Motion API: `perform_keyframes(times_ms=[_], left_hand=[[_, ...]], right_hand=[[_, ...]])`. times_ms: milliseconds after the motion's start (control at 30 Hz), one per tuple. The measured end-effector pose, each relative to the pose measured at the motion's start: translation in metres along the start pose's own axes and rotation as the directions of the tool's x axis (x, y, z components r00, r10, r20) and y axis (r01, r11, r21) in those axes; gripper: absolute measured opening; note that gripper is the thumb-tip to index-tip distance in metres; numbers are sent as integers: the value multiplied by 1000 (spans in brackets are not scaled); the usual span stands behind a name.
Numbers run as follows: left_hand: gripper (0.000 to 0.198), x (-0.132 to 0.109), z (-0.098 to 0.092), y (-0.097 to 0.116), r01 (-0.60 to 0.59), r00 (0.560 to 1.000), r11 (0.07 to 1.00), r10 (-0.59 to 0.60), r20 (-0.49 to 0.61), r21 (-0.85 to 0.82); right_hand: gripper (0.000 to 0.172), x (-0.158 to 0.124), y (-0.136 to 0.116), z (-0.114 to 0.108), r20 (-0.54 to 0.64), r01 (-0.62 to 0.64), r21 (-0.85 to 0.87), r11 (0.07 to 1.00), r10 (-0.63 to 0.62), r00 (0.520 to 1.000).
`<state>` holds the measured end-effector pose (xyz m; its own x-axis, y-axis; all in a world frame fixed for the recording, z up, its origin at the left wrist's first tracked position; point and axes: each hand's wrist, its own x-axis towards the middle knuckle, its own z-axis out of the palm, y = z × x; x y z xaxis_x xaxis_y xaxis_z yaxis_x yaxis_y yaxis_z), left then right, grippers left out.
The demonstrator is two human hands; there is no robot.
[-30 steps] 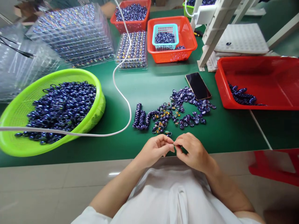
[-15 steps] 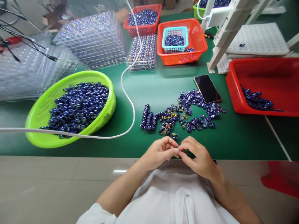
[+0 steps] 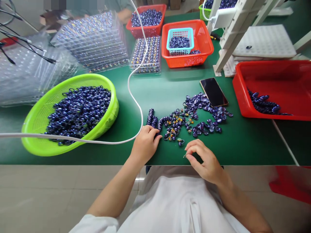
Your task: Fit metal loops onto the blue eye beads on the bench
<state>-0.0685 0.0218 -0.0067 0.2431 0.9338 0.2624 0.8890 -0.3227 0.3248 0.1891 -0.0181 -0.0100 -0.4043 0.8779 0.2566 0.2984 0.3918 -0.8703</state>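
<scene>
My left hand [image 3: 145, 143] is at the near end of the rows of shiny dark blue rings [image 3: 150, 116], fingers curled down over them and thumb beside. The fingertips are hidden, so what they grip cannot be made out. My right hand [image 3: 205, 160] hovers over the table's front edge, thumb and forefinger pinching a tiny pale metallic piece [image 3: 184, 156]. Between the hands lies a single ring with a small fitting [image 3: 180, 141]. Beyond it are loose rings with yellow parts [image 3: 176, 124] and a scatter of dark, glossy round caps [image 3: 206, 127].
On the left stands a lime green basket [image 3: 114, 113] heaped with dark rings, a white cable [image 3: 132, 94] running across it. Behind are stacked clear trays [image 3: 114, 48] and an orange-red basket [image 3: 206, 55]. A phone [image 3: 213, 92] and red bin [image 3: 267, 111] are at right.
My left hand has parted from my right and moved left to the rows of rings. My right hand stays in about the same place, and the tiny piece now shows at its fingertips.
</scene>
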Motion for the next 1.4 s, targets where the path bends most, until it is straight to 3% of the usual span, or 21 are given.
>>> perform_keyframes(times_ms=[267, 567, 667, 733, 800, 900, 1000, 1067, 1133, 1233, 1400], left_hand=[[8, -1, -7, 2, -64, 995, 994, 57, 76, 90], [9, -4, -11, 1, -23, 999, 998, 21, 35, 62], [5, -6, -13, 4, 47, 999, 998, -46, 17, -40], [3, -7, -17, 9, 129, 992, 973, -127, 19, -193], [4, -8, -19, 19, 230, 973, 881, -219, 75, -414], [9, -9, -18, 36, 363, 929, 556, -273, 249, -747], [13, -8, -6, 51, 400, 905, 199, -240, 352, -894], [14, -8, 3, 60, 399, 895, 55, -238, 376, -915], [14, -7, 11, 66, 404, 882, -9, -262, 392, -915], [14, -6, 16, 72, 415, 860, -23, -315, 400, -910], [20, -4, 16, 74, 455, 833, -50, -328, 445, -889]], right_hand=[[11, -1, 1, 2, -26, -7, -12, 1000, 7, 1000], [11, 1, 0, 4, -19, -20, 26, 999, 21, 1000], [10, 1, -1, 4, -20, -41, 42, 998, 42, 999], [10, 1, -1, 3, -37, -64, 39, 997, 65, 997], [10, 2, -3, 3, -70, -87, 34, 996, 89, 994], [9, 5, -7, 6, -115, -82, 57, 995, 88, 989], [9, 8, -11, 11, -127, -40, 100, 994, 52, 991], [10, 10, -13, 15, -142, -13, 106, 994, 28, 990], [11, 9, -14, 17, -180, 15, 73, 997, -1, 984], [16, 5, -13, 20, -233, 76, -57, 995, -88, 969], [23, 1, -11, 22, -139, 177, -311, 934, -229, 964]])
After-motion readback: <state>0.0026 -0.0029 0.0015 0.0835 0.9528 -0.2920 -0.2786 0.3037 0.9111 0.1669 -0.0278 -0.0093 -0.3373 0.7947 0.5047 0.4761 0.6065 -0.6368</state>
